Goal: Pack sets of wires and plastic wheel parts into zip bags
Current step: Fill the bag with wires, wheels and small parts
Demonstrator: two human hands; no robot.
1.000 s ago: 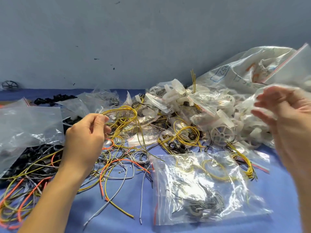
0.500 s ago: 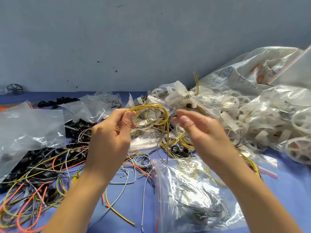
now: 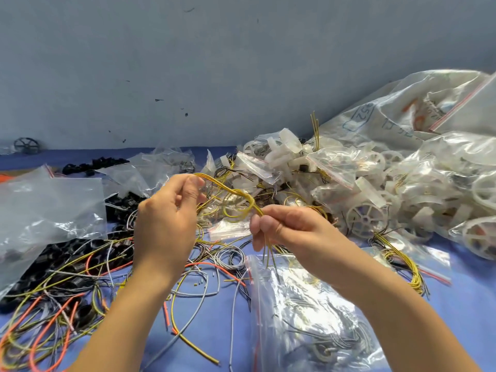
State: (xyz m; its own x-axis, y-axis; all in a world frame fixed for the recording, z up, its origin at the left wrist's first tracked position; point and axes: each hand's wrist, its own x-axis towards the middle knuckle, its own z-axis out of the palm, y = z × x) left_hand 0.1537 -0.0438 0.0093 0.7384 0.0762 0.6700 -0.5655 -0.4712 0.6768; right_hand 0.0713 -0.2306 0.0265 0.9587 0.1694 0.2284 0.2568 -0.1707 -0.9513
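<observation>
A bundle of yellow wires is stretched between both hands above the blue table, looped into a knot at its middle. My left hand pinches its upper left end. My right hand grips the other end, and the loose tips hang down below the fingers. A filled zip bag lies flat under my right forearm. White plastic wheels and packed bags are heaped at the right. Loose orange, grey and yellow wires sprawl at the lower left.
A large clear bag lies at the left over black plastic parts. A big printed sack leans on the grey wall at the right. A black wheel stands at the far left by the wall.
My right hand came from the far right to the middle and took the wire bundle's free end. The open coil has been pulled into a knotted loop between both hands.
</observation>
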